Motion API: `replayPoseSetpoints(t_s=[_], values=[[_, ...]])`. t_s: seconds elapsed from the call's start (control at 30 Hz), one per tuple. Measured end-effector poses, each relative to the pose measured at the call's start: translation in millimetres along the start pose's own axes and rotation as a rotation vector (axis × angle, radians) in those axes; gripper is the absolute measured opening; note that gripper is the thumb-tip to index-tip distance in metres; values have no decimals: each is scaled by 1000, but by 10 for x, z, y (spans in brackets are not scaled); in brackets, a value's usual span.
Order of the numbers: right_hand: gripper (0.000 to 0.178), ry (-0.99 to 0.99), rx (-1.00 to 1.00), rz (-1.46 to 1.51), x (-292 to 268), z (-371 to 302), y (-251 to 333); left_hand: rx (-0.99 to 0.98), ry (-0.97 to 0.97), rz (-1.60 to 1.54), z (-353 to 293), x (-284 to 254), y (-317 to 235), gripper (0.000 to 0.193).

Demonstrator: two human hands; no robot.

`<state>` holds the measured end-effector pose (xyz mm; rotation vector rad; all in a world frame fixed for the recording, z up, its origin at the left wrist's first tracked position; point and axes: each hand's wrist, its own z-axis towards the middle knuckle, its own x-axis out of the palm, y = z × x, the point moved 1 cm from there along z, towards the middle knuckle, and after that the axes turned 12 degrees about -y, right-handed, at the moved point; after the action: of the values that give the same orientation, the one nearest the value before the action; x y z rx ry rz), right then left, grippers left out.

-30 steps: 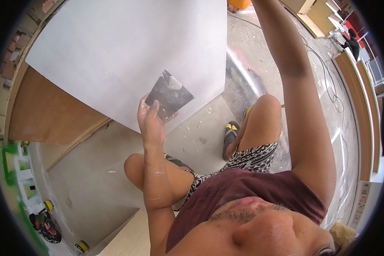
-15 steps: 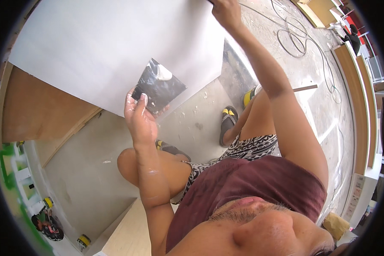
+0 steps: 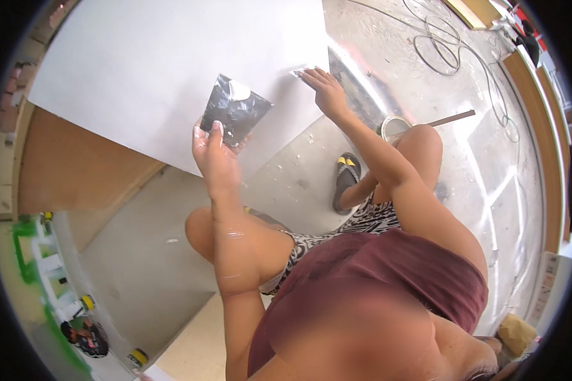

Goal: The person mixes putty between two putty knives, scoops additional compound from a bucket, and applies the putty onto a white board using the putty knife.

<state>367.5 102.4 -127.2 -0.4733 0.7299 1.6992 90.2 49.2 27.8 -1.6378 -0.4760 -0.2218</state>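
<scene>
Left hand (image 3: 217, 145) gripping dark square plate (image 3: 227, 117) over white panel (image 3: 140, 70), white paste (image 3: 239, 91) sitting near plate's far edge. Right hand (image 3: 328, 94) pinching thin flat tool (image 3: 296, 73) by panel's right edge. Further out: open can (image 3: 395, 128) near right knee (image 3: 426, 143), looped cable (image 3: 459, 54) on floor (image 3: 146, 219).

Wkshp: lg. panel (image 3: 171, 76), spattered flr (image 3: 140, 219)

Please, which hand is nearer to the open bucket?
Right: the right hand is left of the bucket and higher in the picture; the left hand is much farther left.
</scene>
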Motion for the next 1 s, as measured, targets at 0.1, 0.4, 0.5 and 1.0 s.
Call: replayPoseSetpoints(t_s=[0.1, 0.4, 0.5, 1.0], values=[[52, -254, 295, 593, -509, 206, 491, -11, -31, -38, 61, -67, 100, 29], [75, 71, -62, 1149, -1867, 422, 956, -425, 138, -352, -128, 101, 403, 24], [79, -39, -196, 991, -1821, 298, 885, -358, 203, -274, -314, 147, 402, 24], [38, -114, 702, 1289, -1410, 154, 579, 67, -54, -63, -777, 195, 249, 30]])
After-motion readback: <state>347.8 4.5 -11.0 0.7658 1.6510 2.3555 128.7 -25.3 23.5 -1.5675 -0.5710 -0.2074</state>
